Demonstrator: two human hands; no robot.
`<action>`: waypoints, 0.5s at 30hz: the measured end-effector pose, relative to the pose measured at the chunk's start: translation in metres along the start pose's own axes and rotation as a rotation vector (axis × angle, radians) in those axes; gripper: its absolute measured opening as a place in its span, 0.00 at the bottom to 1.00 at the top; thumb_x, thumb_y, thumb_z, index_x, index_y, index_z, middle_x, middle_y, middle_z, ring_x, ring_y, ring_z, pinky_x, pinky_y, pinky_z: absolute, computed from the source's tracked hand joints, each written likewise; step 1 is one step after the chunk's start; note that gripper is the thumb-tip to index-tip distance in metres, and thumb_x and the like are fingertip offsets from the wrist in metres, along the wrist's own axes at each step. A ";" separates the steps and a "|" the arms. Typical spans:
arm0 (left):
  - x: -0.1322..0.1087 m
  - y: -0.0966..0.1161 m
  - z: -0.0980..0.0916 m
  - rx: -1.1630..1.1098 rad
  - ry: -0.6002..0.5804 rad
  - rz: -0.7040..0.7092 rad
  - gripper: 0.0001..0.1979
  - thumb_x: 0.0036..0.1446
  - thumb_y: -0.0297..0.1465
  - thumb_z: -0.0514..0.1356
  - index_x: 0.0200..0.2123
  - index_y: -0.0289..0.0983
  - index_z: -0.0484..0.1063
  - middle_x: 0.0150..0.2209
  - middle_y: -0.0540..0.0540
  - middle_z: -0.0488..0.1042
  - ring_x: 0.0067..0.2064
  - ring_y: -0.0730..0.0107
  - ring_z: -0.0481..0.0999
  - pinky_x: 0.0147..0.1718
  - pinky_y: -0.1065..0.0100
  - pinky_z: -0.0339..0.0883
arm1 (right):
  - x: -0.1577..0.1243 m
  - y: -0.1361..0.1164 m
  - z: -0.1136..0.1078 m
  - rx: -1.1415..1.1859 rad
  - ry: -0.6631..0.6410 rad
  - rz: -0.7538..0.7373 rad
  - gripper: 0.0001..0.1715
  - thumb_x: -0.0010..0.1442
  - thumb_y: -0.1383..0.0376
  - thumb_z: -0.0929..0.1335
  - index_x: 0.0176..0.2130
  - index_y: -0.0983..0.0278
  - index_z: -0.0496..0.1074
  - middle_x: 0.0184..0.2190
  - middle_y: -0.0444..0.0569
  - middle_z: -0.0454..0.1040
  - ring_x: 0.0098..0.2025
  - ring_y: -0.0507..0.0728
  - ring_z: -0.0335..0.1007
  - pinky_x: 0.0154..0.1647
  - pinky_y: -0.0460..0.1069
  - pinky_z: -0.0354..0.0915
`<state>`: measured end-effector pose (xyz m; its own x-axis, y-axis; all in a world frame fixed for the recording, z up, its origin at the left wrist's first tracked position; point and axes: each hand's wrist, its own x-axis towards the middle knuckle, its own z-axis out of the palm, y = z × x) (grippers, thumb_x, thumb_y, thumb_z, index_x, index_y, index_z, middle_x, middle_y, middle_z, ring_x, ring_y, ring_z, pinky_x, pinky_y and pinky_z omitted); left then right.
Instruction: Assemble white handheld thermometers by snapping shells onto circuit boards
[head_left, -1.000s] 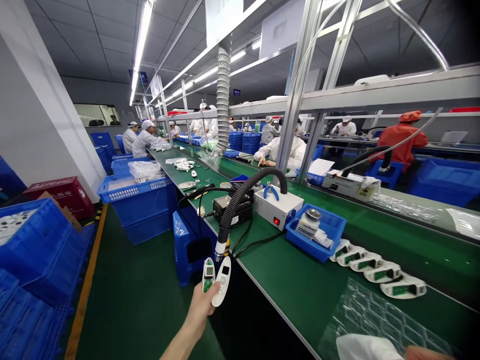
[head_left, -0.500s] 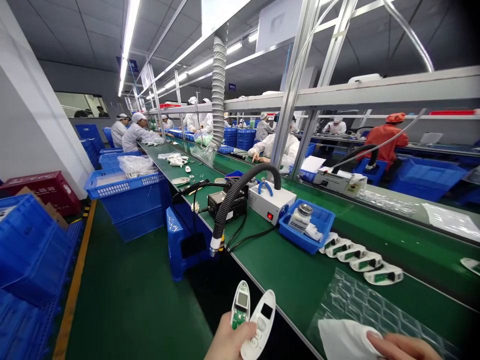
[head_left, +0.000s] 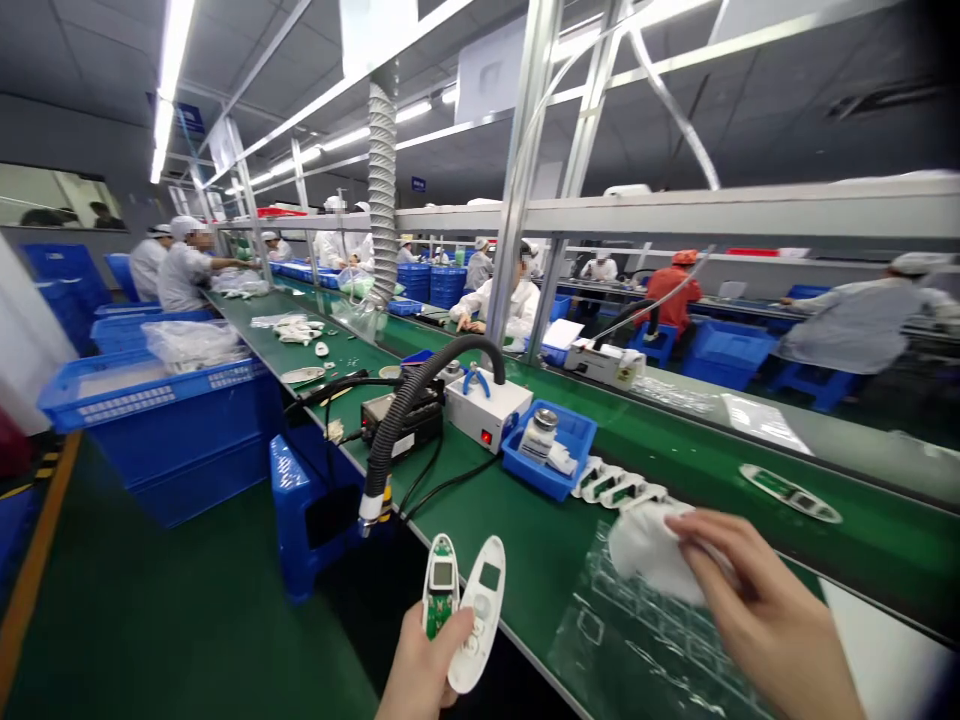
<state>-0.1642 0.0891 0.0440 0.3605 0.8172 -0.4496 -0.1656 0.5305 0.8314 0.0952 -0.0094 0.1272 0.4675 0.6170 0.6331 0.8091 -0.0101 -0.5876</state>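
Observation:
My left hand [head_left: 421,665] is closed round two device halves held side by side: a shell with a green circuit board and small screen [head_left: 440,596], and a white front cover [head_left: 478,625]. They hang just off the near edge of the green bench [head_left: 517,510]. My right hand [head_left: 757,615] pinches a white cloth [head_left: 651,551] above a clear plastic tray [head_left: 637,640] on the bench. A row of white device shells [head_left: 616,483] lies just beyond the cloth.
A black corrugated hose [head_left: 409,400] arches over the bench edge to the left. Behind it stand a black box [head_left: 403,422], a white box [head_left: 487,405] with blue pliers, and a blue tray [head_left: 551,450] holding a jar. Blue crates and a stool line the aisle. Other workers sit further along.
The view has swung right. My right hand has risen from the bottom edge with the white cloth, now held above the clear tray. My left hand still holds both device halves.

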 end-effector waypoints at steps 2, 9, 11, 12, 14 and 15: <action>0.006 0.012 0.019 -0.015 -0.028 0.060 0.28 0.34 0.47 0.70 0.31 0.33 0.68 0.16 0.57 0.61 0.17 0.84 0.54 0.16 0.78 0.39 | 0.033 -0.006 0.014 0.000 0.136 -0.015 0.13 0.61 0.59 0.64 0.40 0.63 0.73 0.44 0.53 0.70 0.40 0.56 0.69 0.30 0.46 0.65; 0.049 0.027 0.063 0.054 -0.017 0.195 0.30 0.32 0.45 0.72 0.36 0.30 0.72 0.29 0.44 0.76 0.31 0.63 0.75 0.26 0.70 0.67 | 0.079 0.034 0.070 -0.032 -0.298 -0.083 0.12 0.61 0.66 0.62 0.43 0.65 0.72 0.46 0.54 0.69 0.48 0.57 0.67 0.52 0.52 0.63; 0.066 0.021 0.062 0.140 -0.004 0.253 0.31 0.33 0.47 0.71 0.36 0.29 0.72 0.31 0.41 0.77 0.33 0.60 0.75 0.28 0.68 0.69 | 0.074 0.049 0.068 -0.071 -0.333 -0.066 0.11 0.61 0.66 0.64 0.42 0.65 0.72 0.45 0.52 0.70 0.48 0.56 0.67 0.52 0.51 0.62; 0.073 0.018 0.060 0.177 -0.011 0.262 0.32 0.33 0.48 0.70 0.37 0.29 0.72 0.32 0.40 0.77 0.34 0.58 0.76 0.30 0.67 0.69 | 0.073 0.058 0.064 -0.114 -0.334 -0.040 0.11 0.63 0.66 0.63 0.42 0.65 0.72 0.45 0.51 0.70 0.48 0.55 0.67 0.51 0.50 0.62; 0.082 0.012 0.058 0.248 -0.017 0.272 0.34 0.35 0.50 0.69 0.38 0.29 0.73 0.33 0.38 0.78 0.37 0.54 0.76 0.33 0.65 0.70 | 0.073 0.077 0.051 -0.248 -0.337 0.036 0.13 0.65 0.65 0.60 0.41 0.64 0.73 0.42 0.49 0.70 0.46 0.53 0.67 0.49 0.47 0.62; 0.085 0.009 0.057 0.283 -0.007 0.282 0.34 0.35 0.51 0.68 0.38 0.29 0.73 0.33 0.39 0.78 0.37 0.53 0.76 0.34 0.64 0.70 | 0.075 0.090 0.044 -0.323 -0.343 0.080 0.14 0.66 0.65 0.59 0.41 0.64 0.73 0.42 0.49 0.71 0.44 0.52 0.68 0.48 0.46 0.62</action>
<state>-0.0832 0.1504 0.0324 0.3431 0.9199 -0.1898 0.0001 0.2021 0.9794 0.1873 0.0708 0.0998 0.4322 0.8280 0.3571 0.8701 -0.2790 -0.4063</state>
